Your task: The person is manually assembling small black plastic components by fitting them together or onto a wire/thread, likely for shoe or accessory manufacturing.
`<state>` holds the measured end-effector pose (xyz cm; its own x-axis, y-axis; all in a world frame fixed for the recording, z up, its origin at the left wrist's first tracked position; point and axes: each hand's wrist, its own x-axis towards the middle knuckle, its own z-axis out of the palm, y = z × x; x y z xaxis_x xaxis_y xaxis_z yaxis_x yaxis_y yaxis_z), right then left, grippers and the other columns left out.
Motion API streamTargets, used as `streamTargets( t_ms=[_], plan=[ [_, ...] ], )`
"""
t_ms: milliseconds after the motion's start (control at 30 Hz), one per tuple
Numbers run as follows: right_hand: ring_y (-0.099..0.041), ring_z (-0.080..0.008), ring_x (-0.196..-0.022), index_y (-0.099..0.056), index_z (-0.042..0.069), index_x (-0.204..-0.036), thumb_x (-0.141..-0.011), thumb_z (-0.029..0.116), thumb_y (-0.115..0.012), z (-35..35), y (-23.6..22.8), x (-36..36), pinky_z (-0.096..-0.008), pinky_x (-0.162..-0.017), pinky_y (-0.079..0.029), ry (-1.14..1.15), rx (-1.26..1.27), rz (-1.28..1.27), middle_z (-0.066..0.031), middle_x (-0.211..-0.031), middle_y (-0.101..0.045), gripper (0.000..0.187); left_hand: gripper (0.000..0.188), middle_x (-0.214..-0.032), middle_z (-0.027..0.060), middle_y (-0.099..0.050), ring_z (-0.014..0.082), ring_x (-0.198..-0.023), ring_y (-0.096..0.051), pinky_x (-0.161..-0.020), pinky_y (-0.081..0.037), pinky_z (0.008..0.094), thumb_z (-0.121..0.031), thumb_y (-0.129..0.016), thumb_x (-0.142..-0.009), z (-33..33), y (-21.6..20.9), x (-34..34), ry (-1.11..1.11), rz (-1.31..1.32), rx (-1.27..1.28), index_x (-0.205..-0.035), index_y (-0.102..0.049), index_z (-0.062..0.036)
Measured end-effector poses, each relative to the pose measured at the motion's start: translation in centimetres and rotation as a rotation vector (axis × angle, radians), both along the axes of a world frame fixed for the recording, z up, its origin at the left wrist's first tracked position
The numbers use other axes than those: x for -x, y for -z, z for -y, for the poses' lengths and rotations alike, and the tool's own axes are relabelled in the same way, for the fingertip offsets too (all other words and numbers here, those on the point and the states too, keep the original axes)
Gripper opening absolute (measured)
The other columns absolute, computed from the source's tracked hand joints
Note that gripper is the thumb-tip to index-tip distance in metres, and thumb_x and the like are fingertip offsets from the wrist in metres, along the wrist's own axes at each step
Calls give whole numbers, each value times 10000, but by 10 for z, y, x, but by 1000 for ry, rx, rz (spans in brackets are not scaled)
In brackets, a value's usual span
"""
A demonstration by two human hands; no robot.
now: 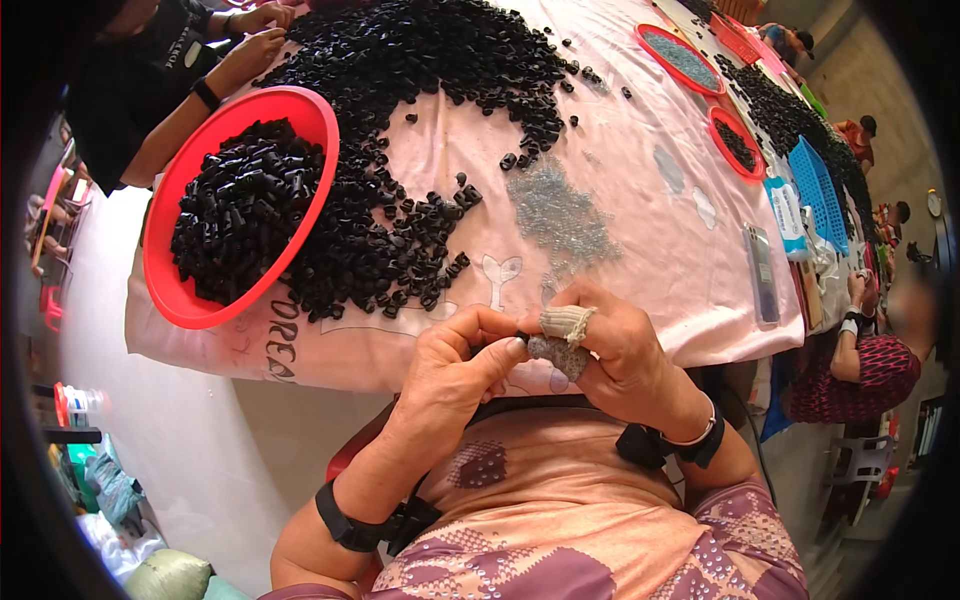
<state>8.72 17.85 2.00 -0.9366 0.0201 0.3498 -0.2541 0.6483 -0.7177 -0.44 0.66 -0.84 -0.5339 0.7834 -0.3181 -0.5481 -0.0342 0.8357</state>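
At the table's near edge my left hand (pixel 455 360) is closed in a pinch on a small black plastic piece (pixel 522 338), mostly hidden by the fingertips. Against it from the other side, my right hand (pixel 635 345) has its fingers curled in. A cream knitted finger cover (pixel 567 322) and a grey speckled one (pixel 560 356) are on that hand; what its fingertips hold is too small to make out. Just beyond my hands lies a patch of small clear pieces (pixel 562 215). A large pile of black plastic pieces (pixel 400 240) spreads out ahead and to the left.
A red basin (pixel 160 255) of black tubular pieces stands at the left on the pink cloth (pixel 660 290). Smaller red trays (pixel 718 85), a blue basket (pixel 818 190) and a phone (pixel 762 275) lie at the right. A person's hand (pixel 245 58) works at the far left; others sit along the right.
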Motion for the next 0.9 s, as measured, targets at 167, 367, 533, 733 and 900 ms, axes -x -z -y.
streamTargets(
  t_ms=[167, 367, 533, 733, 900],
  plan=[
    [-611, -310, -816, -658, 17, -1076, -745, -114, -589, 0, 5, -2, -320, -702, -488, 12, 69, 59, -161, -894, -607, 363, 129, -809, -17, -636, 5, -624, -487, -553, -391, 158, -136, -645, -921, -2, 1, 1, -34, 71, -43, -1011, -635, -44],
    [-620, -264, -824, -635, 6, -1115, -791, -110, -585, 0, 10, 2, -305, -723, -486, 30, 240, 66, -139, -887, -602, 348, 121, -841, 4, -654, 5, -619, -483, -552, -392, 155, -137, -645, -922, 0, 3, 2, -46, 134, -100, -1005, -627, -52],
    [-629, -293, -803, -642, 12, -1092, -770, -113, -583, 1, 9, 2, -337, -693, -516, -4, 72, -39, -137, -891, -601, 350, 115, -834, -3, -650, 4, -619, -484, -552, -396, 151, -135, -643, -923, -1, 4, 2, -44, 139, -96, -1002, -623, -53],
    [-634, -303, -797, -652, 21, -1086, -772, -105, -585, 1, 10, 1, -347, -682, -522, 11, -2, -70, -152, -906, -591, 346, 113, -825, -22, -642, -6, -630, -487, -562, -402, 146, -135, -644, -923, -1, 3, 0, -31, 70, -61, -1000, -625, -54],
    [-634, -300, -794, -652, 22, -1092, -781, -96, -595, 2, 6, 1, -342, -681, -519, 10, 41, -78, -149, -907, -592, 338, 115, -816, -31, -633, -10, -634, -482, -564, -399, 147, -137, -649, -918, -1, 0, 0, -22, 53, -28, -993, -629, -51]
  ],
)
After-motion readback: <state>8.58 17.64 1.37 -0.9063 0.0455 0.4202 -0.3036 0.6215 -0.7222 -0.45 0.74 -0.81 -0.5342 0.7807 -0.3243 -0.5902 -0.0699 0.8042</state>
